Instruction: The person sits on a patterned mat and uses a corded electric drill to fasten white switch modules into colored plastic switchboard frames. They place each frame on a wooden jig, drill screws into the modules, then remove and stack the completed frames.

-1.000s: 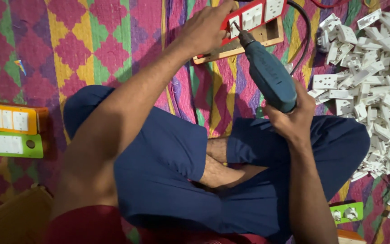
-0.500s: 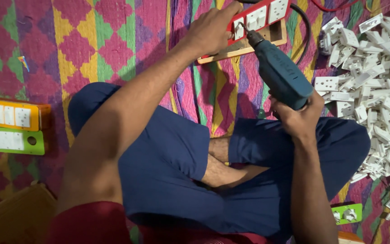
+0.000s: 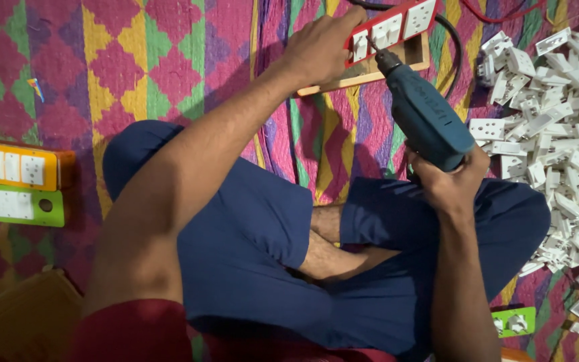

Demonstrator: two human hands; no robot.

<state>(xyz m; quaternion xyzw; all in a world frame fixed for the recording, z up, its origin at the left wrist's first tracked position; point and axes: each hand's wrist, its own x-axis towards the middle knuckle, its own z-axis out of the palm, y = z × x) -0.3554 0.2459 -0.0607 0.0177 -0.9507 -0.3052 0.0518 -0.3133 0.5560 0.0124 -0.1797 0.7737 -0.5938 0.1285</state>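
Dark blue trousers (image 3: 249,268), red shirt sleeve (image 3: 135,332), bare forearms.

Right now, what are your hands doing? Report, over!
Left hand pressing down on the red socket board. Right hand gripping the blue power drill, tip at the board. Pile of white sockets beside, not blocking.

Setting: informal floor-level assembly workshop, likely within a home; worker sits cross-legged on a patterned woven mat (image 3: 169,80) in pink, yellow and green rather than at a bench; large heap of loose white socket and switch modules (image 3: 557,134) at one side; finished extension boards in orange (image 3: 11,164) and green (image 3: 11,204) laid out opposite; a blue power drill (image 3: 423,114) in use; cardboard box (image 3: 15,322) at the near edge.
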